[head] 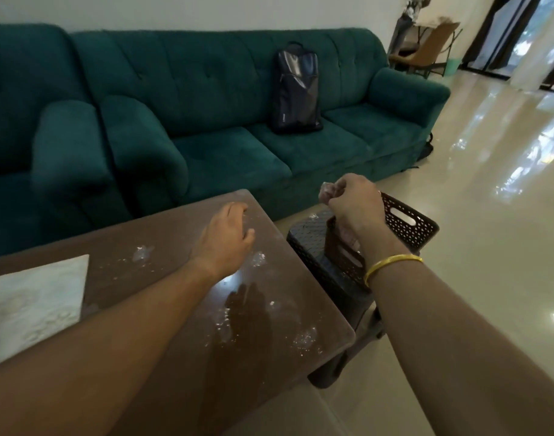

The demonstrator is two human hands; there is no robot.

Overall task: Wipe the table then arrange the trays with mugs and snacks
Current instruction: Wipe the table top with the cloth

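Cloth: a white patterned cloth [33, 300] lies on the near left part of the bench [162, 247].
Dirt: white bits [304, 338] are scattered over the brown top, from the near right corner up to the middle; a shiny smear is between them.
Left hand: the left hand [228, 234] is low over the far part of the bench, fingers loosely bent, holding nothing that I can see.
Right hand: the right hand [354, 206], with a gold bangle [392, 265] on the wrist, pinches a crumpled scrap [327, 193], perhaps a wrapper or tissue; the view is too blurred to tell.
Basket: a brown perforated basket [407, 221] stands on a dark stool [310, 240] just beside the bench, under the right hand.
Behind: a green sofa [238, 121] with a dark bag [296, 89] on its seat.
Progress: I judge the task is at its beginning. Rubbish is being collected into the basket, the top is not yet wiped, and no trays, mugs or snacks are in view.
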